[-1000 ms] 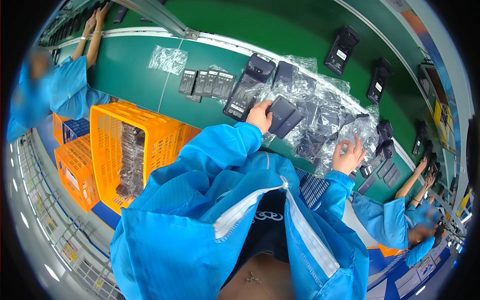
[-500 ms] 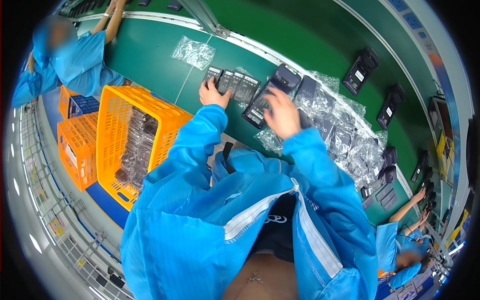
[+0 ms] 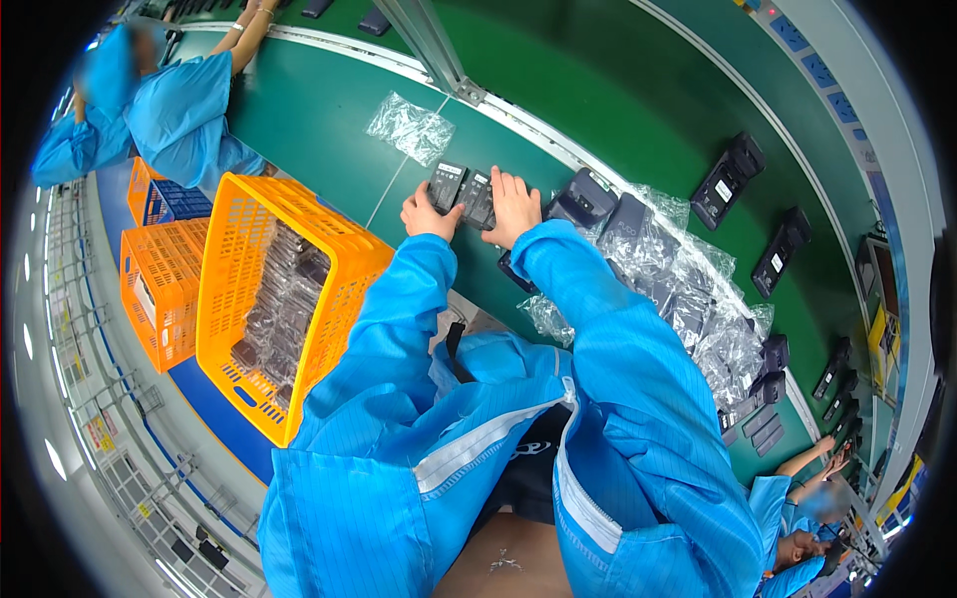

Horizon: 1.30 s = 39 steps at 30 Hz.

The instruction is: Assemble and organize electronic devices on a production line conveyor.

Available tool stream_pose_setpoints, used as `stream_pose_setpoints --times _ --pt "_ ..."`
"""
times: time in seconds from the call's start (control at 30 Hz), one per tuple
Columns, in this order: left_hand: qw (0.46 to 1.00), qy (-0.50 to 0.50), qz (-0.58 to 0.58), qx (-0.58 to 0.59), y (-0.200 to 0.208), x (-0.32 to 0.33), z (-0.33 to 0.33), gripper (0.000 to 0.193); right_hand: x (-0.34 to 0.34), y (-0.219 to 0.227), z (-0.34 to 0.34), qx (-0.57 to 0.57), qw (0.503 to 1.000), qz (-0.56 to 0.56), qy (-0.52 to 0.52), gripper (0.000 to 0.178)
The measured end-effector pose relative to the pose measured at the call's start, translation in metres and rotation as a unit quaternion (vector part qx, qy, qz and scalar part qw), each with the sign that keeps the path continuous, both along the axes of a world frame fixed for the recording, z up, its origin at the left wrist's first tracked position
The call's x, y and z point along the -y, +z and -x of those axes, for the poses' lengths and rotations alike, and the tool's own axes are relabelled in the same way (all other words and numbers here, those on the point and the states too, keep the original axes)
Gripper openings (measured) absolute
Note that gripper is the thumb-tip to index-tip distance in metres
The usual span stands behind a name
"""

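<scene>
Several flat black batteries (image 3: pixel 448 183) with pale printed labels stand side by side on the green worktop in front of me. At the left end of the row, my left hand (image 3: pixel 431 212) is closed, thumb and fingers about the batteries. My right hand (image 3: pixel 514 208) grips the right end, its fingers pressed together along the edge and its thumb at the near side. Just right of that hand lies a dark handheld device (image 3: pixel 583 201), its near part hidden by my hand and sleeve. Plastic-bagged dark devices (image 3: pixel 688 289) are heaped further right.
An empty-looking clear plastic bag (image 3: pixel 411 128) lies beyond my left hand. An orange crate (image 3: pixel 344 284) of bagged items stands at left, with another orange crate (image 3: pixel 164 294) behind. Past the white rail, devices (image 3: pixel 728 181) lie on a green belt. Co-workers sit at both ends.
My right hand has left the dark device and moved left onto the batteries. The batteries, spread in a row before, are now closer together between both hands. The view has shifted slightly.
</scene>
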<state>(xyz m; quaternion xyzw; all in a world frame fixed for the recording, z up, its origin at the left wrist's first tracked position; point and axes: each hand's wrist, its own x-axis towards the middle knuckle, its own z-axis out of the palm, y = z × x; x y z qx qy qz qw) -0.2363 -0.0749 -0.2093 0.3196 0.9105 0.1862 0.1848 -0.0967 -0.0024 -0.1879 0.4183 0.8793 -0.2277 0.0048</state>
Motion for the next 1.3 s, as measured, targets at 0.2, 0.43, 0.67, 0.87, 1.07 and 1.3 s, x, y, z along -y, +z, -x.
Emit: stream_pose_setpoints --times 0.2,0.43,0.67,0.87,1.07,1.3 --pt "0.994 0.017 0.089 0.061 0.014 -0.006 0.018 0.090 -0.001 0.019 0.001 -0.038 0.995 0.058 -0.072 0.101" --pt "0.987 -0.063 -0.129 -0.074 0.031 -0.007 -0.030 0.069 0.001 0.054 -0.044 -0.243 0.939 0.108 -0.220 0.096" --pt "0.788 -0.226 -0.294 0.490 0.090 0.045 -0.144 0.073 0.054 0.072 -0.095 -0.406 0.703 0.372 -0.451 0.095" --pt "0.694 -0.197 -0.321 0.614 0.119 0.032 -0.173 0.071 0.077 0.119 -0.142 -0.445 0.752 0.262 -0.410 0.056" --pt "0.661 -0.087 -0.297 0.683 0.195 -0.003 -0.176 0.040 0.087 0.198 -0.168 -0.546 0.670 0.319 -0.388 0.048" --pt "0.712 -0.095 -0.238 0.654 0.244 -0.006 -0.165 0.035 0.096 0.232 -0.188 -0.609 0.571 0.484 -0.262 0.052"
